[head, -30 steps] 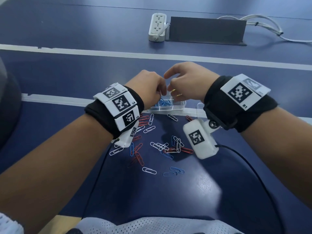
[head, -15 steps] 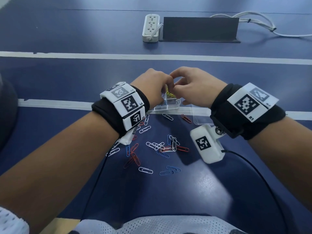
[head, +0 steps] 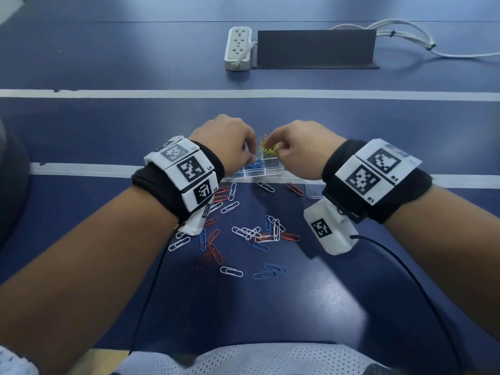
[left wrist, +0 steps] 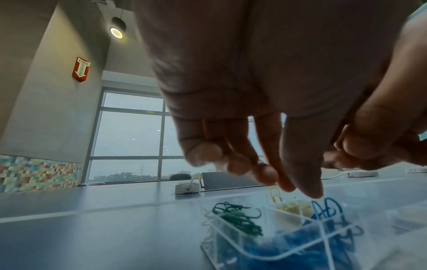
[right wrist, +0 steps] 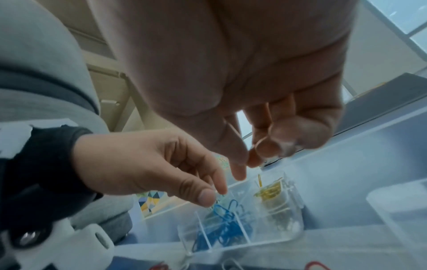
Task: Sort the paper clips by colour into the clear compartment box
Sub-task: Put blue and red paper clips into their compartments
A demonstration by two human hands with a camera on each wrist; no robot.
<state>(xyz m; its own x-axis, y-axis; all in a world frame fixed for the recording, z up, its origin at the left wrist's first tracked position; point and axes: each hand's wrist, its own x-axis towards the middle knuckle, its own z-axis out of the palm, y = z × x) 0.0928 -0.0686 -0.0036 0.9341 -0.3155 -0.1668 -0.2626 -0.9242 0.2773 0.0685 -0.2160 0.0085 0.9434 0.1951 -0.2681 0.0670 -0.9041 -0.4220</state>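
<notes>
The clear compartment box [head: 273, 171] sits on the blue table just beyond a scatter of loose red, white and blue clips [head: 254, 234]. Yellow clips [head: 267, 151] fill a far compartment and blue clips [head: 255, 165] a near one. The left wrist view also shows green clips [left wrist: 238, 217]. My left hand [right wrist: 213, 194] hovers over the blue clips [right wrist: 226, 215], fingers pointing down, and I see nothing in it. My right hand [right wrist: 246, 168] hangs loosely curled just above the yellow clips [right wrist: 269, 191], and nothing shows between thumb and forefinger.
The box's clear lid [head: 313, 189] lies flat to the right of the box, under my right wrist. A white power strip [head: 238, 48], a black stand [head: 315, 48] and white cables [head: 405, 36] lie at the far side. Wrist-camera cords trail toward me.
Both hands were pressed together above the box, with a yellow clip between them half a second ago. They have drawn apart, the left over the blue compartment and the right over the yellow one.
</notes>
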